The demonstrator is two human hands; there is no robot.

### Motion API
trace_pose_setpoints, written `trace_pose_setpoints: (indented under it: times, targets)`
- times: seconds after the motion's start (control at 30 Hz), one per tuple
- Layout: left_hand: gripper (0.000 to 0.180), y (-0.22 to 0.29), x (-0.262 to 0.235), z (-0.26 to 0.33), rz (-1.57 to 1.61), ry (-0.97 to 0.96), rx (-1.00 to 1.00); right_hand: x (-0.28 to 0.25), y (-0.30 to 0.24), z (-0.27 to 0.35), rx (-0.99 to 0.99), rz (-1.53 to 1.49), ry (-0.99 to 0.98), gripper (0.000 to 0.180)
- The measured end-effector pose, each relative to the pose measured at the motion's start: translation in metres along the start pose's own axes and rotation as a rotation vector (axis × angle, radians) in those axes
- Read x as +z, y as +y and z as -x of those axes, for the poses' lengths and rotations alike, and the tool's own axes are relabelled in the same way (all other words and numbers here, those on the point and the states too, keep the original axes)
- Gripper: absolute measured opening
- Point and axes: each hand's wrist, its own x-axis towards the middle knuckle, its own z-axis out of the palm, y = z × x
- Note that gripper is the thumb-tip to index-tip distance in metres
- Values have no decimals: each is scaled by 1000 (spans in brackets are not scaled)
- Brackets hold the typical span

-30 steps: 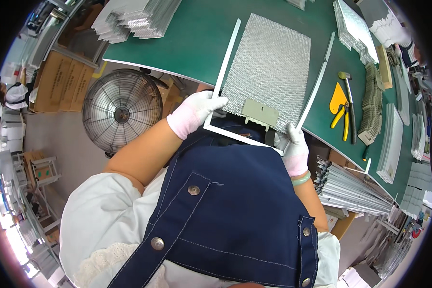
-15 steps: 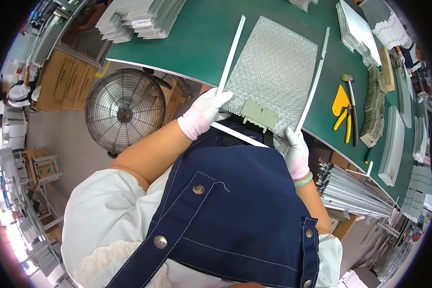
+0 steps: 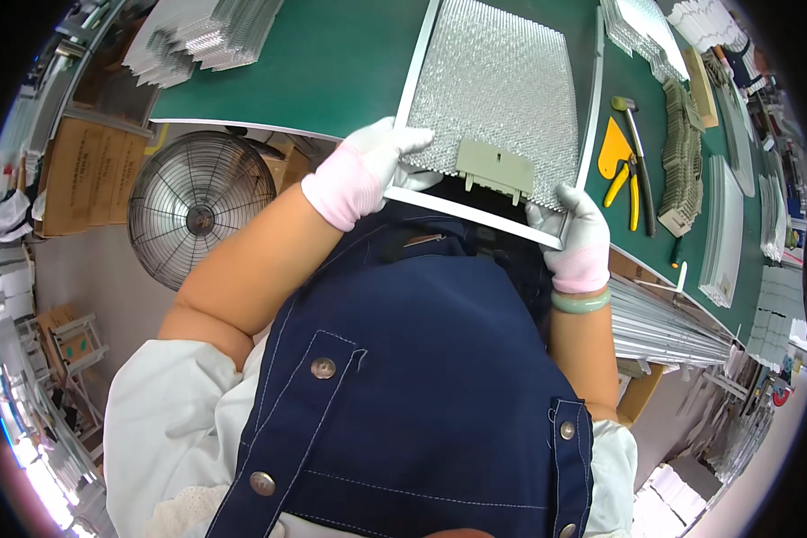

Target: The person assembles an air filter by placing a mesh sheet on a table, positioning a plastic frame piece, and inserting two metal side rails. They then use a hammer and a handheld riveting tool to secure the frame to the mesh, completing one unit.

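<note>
A silvery metal mesh panel (image 3: pixel 502 85) extends over the near edge of the green table, with a grey-green plastic clip (image 3: pixel 496 169) on its near end. A thin white U-shaped metal frame (image 3: pixel 475 213) runs along both sides of the panel and across in front of it. My gloved left hand (image 3: pixel 372 166) grips the frame's near left corner, its thumb lying over the mesh edge. At the near right corner, my gloved right hand (image 3: pixel 576 229) closes round the frame and touches the panel's edge. Some fingers of both hands are hidden underneath.
Stacked mesh panels (image 3: pixel 215 31) stand at the far left. A hammer (image 3: pixel 632 134), yellow-handled pliers (image 3: pixel 632 193), a yellow scraper (image 3: pixel 612 148) and a row of plastic clips (image 3: pixel 681 170) lie on the right. A floor fan (image 3: pixel 202 215) stands left of the table.
The frame's near bar has come up against the panel's near end, and its side bars sit closer to the mesh. My right hand has moved up to the near right corner.
</note>
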Motion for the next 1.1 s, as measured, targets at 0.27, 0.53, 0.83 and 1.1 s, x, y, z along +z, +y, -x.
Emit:
trace_pose_setpoints:
  times: [0.27,0.53,0.83,1.1]
  targets:
    - [36,-9,-6,-7,-217,34,-6,-11,9,0,-2,21,87,13]
    - [39,-13,0,5,45,18,0,-7,1,13,80,21,5,11]
    - [44,-22,-31,0,-403,-75,-40,-7,11,24,-51,176,35,11]
    - [40,-16,-42,26,-547,-218,-115,-21,39,31,10,182,8,15]
